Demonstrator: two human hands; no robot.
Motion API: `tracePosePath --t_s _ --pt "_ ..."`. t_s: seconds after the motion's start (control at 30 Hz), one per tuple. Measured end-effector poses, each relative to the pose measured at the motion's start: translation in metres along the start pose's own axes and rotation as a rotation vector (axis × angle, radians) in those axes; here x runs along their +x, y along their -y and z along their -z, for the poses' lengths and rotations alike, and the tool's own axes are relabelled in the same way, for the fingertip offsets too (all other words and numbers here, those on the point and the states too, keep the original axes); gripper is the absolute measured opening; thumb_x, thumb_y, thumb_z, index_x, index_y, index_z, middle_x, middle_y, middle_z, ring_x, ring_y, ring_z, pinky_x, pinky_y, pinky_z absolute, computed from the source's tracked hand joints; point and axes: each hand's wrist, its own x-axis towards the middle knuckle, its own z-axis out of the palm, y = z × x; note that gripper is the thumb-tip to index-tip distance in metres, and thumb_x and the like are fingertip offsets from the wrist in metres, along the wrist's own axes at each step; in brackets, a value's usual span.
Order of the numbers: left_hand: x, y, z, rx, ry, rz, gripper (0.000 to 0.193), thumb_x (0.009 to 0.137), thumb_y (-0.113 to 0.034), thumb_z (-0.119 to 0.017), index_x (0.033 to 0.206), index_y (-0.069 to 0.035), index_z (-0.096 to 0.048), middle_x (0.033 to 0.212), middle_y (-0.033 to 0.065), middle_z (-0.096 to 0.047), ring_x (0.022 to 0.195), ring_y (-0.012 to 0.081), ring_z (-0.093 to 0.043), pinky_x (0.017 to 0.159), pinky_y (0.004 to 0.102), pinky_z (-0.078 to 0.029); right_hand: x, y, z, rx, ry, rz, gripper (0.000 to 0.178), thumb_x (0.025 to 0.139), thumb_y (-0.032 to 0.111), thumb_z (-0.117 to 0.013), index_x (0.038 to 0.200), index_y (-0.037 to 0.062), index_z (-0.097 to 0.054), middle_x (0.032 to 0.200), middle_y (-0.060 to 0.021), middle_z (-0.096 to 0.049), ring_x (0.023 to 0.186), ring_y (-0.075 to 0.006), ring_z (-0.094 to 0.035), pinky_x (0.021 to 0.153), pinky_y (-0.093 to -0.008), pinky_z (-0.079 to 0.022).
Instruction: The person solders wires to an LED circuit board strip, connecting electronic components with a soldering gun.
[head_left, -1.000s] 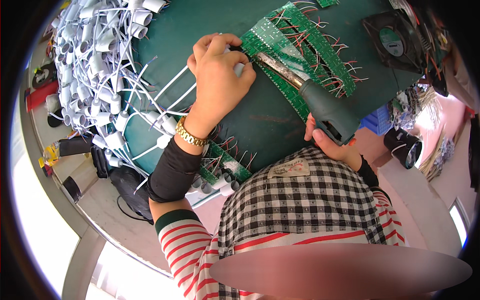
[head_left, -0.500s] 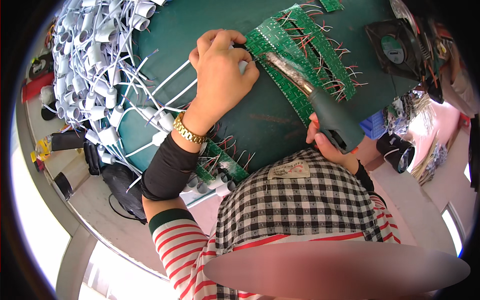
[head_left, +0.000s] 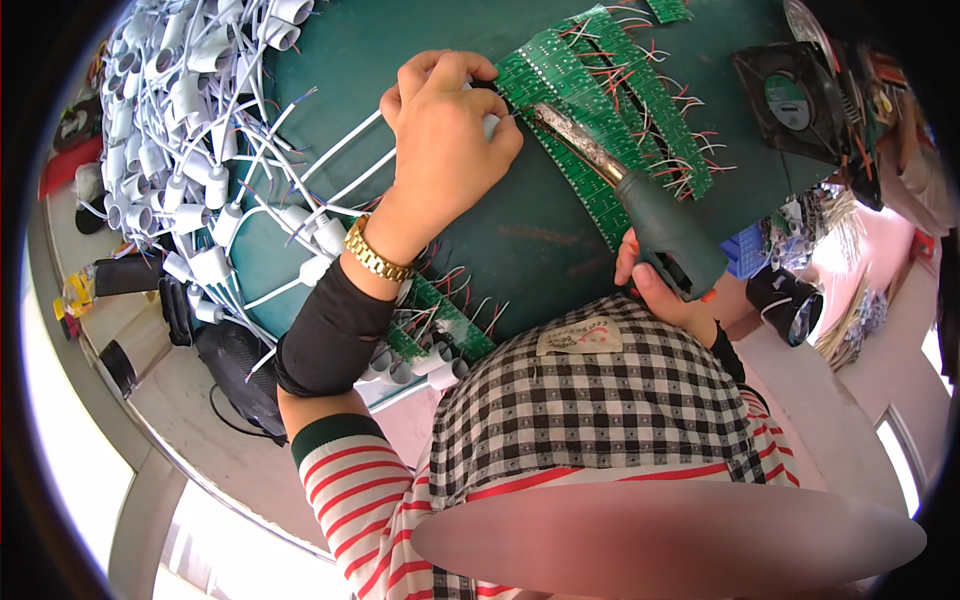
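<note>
My left hand (head_left: 450, 135), with a gold watch on its wrist, is closed over white cable (head_left: 345, 143). Its fingertips are at the left edge of a green circuit board panel (head_left: 570, 85); the wire ends there are hidden by the fingers. In my right hand (head_left: 655, 285) is a soldering iron (head_left: 665, 230) with a dark green handle. The iron's metal barrel points up and left, its tip at the panel's edge close to my left fingers. Red and white wires stick out from the panel's right side.
A big heap of white lamp sockets with cables (head_left: 190, 120) covers the left of the green table mat (head_left: 510, 235). A black fan (head_left: 785, 100) stands at the far right. More wired boards (head_left: 450, 320) and white sockets (head_left: 445, 370) lie by my apron.
Both hands stay almost in place. My left hand shifts very slightly right, still closed on the cable, and the iron's tip remains at the panel's edge.
</note>
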Motion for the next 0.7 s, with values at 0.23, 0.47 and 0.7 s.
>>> tracePosePath --t_s 0.23,0.47,0.7 --pt "-0.003 0.001 -0.004 -0.007 -0.033 0.009 0.003 0.067 -0.011 -0.068 0.068 -0.008 -0.068 0.105 -0.0014 -0.059 0.113 0.0285 -0.045 0.093 0.0436 -0.031 0.004 0.012 -0.003 -0.014 -0.006 -0.031 0.022 0.09 0.019 -0.054 0.106 0.0045 -0.048 0.081 -0.0078 -0.055 0.07 -0.0145 -0.056 0.065 -0.0305 -0.047" --pt "-0.003 0.002 -0.007 -0.012 -0.043 0.011 0.004 0.066 -0.011 -0.069 0.069 -0.008 -0.068 0.105 -0.001 -0.058 0.114 0.0293 -0.044 0.094 0.0444 -0.03 0.007 0.021 -0.007 0.049 -0.046 -0.008 0.022 0.09 0.017 -0.054 0.106 0.0032 -0.048 0.079 -0.0084 -0.055 0.069 -0.0152 -0.056 0.065 -0.0305 -0.048" --pt "-0.002 0.002 -0.008 -0.032 -0.091 -0.012 0.005 0.065 -0.01 -0.067 0.064 -0.005 -0.066 0.1 0.0032 -0.059 0.11 0.0298 -0.046 0.09 0.0461 -0.031 0.009 0.015 -0.01 0.122 -0.053 0.012 0.013 0.088 0.014 -0.056 0.096 0.0047 -0.051 0.079 -0.0036 -0.055 0.068 -0.0122 -0.057 0.062 -0.0279 -0.047"
